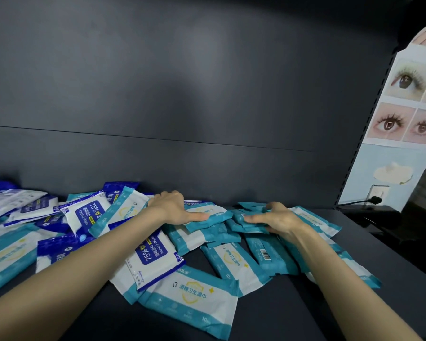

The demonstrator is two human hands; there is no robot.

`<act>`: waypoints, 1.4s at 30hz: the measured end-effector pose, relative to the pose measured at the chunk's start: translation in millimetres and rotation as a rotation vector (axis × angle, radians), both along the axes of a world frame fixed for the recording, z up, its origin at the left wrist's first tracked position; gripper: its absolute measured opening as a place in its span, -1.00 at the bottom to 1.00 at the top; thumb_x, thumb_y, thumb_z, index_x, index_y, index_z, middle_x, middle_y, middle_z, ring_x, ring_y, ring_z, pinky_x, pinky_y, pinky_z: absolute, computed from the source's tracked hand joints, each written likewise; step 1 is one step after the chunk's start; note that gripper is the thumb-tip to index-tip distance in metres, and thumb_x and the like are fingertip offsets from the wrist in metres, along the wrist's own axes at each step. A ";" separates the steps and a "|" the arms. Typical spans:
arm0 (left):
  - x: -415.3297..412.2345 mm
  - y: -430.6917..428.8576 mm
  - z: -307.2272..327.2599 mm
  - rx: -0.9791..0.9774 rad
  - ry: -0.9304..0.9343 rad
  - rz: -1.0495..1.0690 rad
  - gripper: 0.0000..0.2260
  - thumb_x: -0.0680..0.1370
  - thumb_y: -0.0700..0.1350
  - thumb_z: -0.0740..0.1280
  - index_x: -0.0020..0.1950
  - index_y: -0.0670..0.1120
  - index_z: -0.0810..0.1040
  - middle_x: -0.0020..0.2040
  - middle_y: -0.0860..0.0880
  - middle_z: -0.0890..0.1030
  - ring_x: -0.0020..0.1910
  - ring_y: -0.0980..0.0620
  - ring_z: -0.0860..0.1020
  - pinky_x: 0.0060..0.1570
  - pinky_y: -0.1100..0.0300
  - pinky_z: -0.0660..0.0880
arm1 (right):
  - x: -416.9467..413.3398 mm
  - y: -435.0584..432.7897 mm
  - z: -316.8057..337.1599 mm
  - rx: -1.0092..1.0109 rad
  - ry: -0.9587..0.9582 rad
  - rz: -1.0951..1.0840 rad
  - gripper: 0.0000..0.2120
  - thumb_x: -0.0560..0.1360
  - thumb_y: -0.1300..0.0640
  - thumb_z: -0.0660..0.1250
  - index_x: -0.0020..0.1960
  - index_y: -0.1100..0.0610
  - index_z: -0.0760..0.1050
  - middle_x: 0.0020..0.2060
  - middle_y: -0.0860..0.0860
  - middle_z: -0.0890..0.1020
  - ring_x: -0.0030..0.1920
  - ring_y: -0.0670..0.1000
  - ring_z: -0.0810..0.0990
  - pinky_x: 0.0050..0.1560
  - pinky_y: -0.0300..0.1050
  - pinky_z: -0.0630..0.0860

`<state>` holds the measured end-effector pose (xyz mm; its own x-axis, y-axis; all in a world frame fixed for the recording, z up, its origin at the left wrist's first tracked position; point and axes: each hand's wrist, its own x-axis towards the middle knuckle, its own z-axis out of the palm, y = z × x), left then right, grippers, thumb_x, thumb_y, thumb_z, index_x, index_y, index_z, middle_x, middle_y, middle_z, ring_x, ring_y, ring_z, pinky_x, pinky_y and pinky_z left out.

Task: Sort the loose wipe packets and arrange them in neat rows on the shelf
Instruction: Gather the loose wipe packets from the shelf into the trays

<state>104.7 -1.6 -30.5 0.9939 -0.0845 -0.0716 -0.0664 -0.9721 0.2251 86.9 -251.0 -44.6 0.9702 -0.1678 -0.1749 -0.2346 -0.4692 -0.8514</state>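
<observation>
Wipe packets: flat soft-plastic pouches of two kinds, teal-and-white point(190, 299) and blue-and-white point(155, 257), lying loose and overlapping on the dark flat shelf point(268, 316). No row is formed yet.
Front edge: one teal-and-white pouch lies nearest, long axis roughly left to right, with the blue-and-white pouch overlapping its left end.
Mid shelf: a teal pouch, barcode side up point(271, 257), lies with its long axis front to back, beside the right forearm.
Left end: a mixed heap point(89, 212), mostly blue-and-white, reaching to the back edge.
Left hand point(172, 205): thumb flat along the top of a single teal packet point(214, 216). The fingers bend down behind it; whether they close on it cannot be told.
Right hand point(280, 217): grasping a teal bundle point(244, 223), thumb on the near side, fingers curled over the far edge.
Governing relation: the teal bundle lies between the two hands, long axis parallel to the back edge. The right hand holds it; the left hand is just beside it.
Next move (judgement): squaring the bundle calls for pressure from both ends.
Back panel point(207, 94): dark, plain, behind everything.
</observation>
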 end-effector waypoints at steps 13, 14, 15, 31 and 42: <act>-13.4 -4.9 7.0 -0.212 0.031 0.020 -0.43 0.32 0.34 0.42 -0.04 -0.14 0.44 -0.15 0.01 0.54 -0.11 0.03 0.53 -0.24 0.20 0.39 | -17.1 14.3 -1.6 0.252 -0.101 -0.128 -0.21 0.36 0.22 0.54 0.43 0.25 0.16 0.01 0.07 0.52 -0.01 0.04 0.58 -0.22 -0.14 0.54; -13.7 -5.1 4.9 -0.283 0.009 0.030 -0.44 0.30 0.29 0.47 -0.03 -0.14 0.46 -0.12 -0.01 0.57 -0.10 0.02 0.56 -0.23 0.19 0.42 | -18.9 13.7 -1.3 0.258 -0.110 -0.126 -0.20 0.36 0.22 0.54 0.44 0.24 0.16 0.03 0.08 0.53 0.03 0.06 0.58 -0.16 -0.11 0.56; -13.8 -5.1 1.9 -0.367 -0.010 0.042 -0.46 0.28 0.23 0.52 -0.02 -0.14 0.47 -0.09 -0.03 0.60 -0.08 0.02 0.58 -0.20 0.17 0.45 | -20.9 13.1 -0.5 0.266 -0.113 -0.121 -0.23 0.36 0.22 0.54 0.43 0.25 0.19 0.05 0.09 0.56 0.06 0.08 0.59 -0.07 -0.06 0.57; -81.1 7.0 6.0 -1.480 -0.240 0.118 -0.68 0.36 -0.23 0.54 -0.03 -0.03 0.46 -0.06 -0.05 0.66 -0.16 0.01 0.64 -0.28 0.16 0.58 | -76.8 32.1 18.6 0.660 -0.265 0.054 -0.73 0.56 0.23 0.28 0.25 0.19 0.47 0.07 0.12 0.67 0.05 0.13 0.66 -0.07 0.03 0.59; -208.0 120.9 12.7 -1.667 -0.316 0.000 -0.73 0.40 -0.27 0.49 0.01 -0.08 0.51 -0.04 -0.04 0.68 -0.08 -0.01 0.67 -0.08 0.05 0.60 | -189.1 151.3 35.2 0.645 -0.389 0.184 -0.66 0.51 0.19 0.36 0.27 0.19 0.44 0.04 0.09 0.68 0.01 0.10 0.68 -0.07 0.08 0.63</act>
